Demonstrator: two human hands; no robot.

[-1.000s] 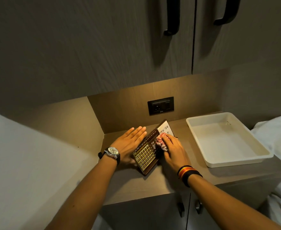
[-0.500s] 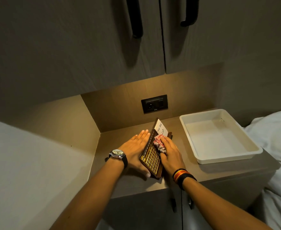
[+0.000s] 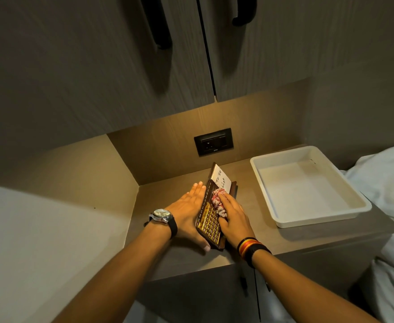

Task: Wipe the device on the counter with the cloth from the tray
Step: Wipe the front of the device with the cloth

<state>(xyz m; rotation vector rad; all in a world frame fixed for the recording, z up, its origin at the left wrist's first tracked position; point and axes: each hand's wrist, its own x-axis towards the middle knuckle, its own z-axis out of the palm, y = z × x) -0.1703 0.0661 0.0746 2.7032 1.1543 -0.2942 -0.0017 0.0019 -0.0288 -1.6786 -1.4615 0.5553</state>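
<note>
A dark brown device [image 3: 208, 223] with a grid of gold keys and a white "To Do List" pad at its far end lies on the counter [image 3: 284, 241]. My left hand [image 3: 189, 213] lies flat against the device's left edge, fingers straight, thumb at its near corner. My right hand [image 3: 234, 217] presses a bunched red-and-white cloth [image 3: 218, 201] onto the device's upper middle, fingers closed over the cloth. The white tray [image 3: 345, 213] stands to the right on the counter with nothing in it.
A black wall socket [image 3: 213, 141] sits in the back panel behind the device. Upper cabinet doors with black handles [image 3: 162, 24] hang overhead. A white pillow or bedding [image 3: 387, 180] lies right of the counter. Cabinet doors with small knobs sit below the counter.
The device has turned from a diagonal lie to pointing more nearly away from me. My right hand with the cloth stays on its upper part. The view has shifted.
</note>
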